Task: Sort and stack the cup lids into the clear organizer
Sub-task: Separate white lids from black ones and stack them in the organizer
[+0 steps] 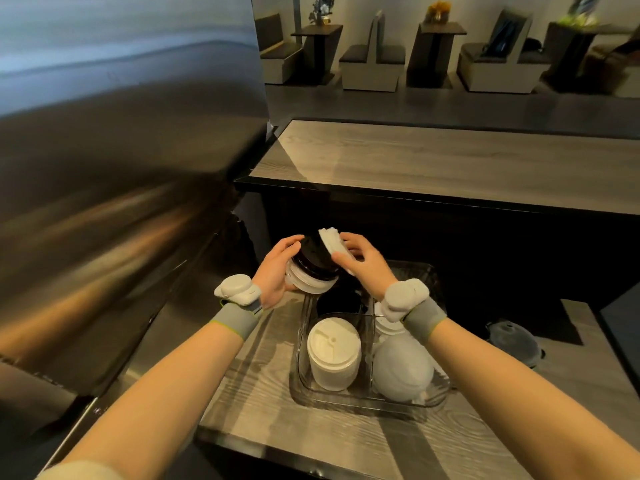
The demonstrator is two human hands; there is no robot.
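partly done: white sip lids and dome lids in the clear organizer. yet to sort: mixed lid stack gripped by left hand, white lid pinched by right hand.

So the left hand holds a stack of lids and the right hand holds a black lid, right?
Not quite. The head view shows the lid in the right hand is white, not black. The left hand does hold the stack of lids.

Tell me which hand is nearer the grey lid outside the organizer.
Right. The right hand is beyond and left of the grey lid; the left hand is farther left.
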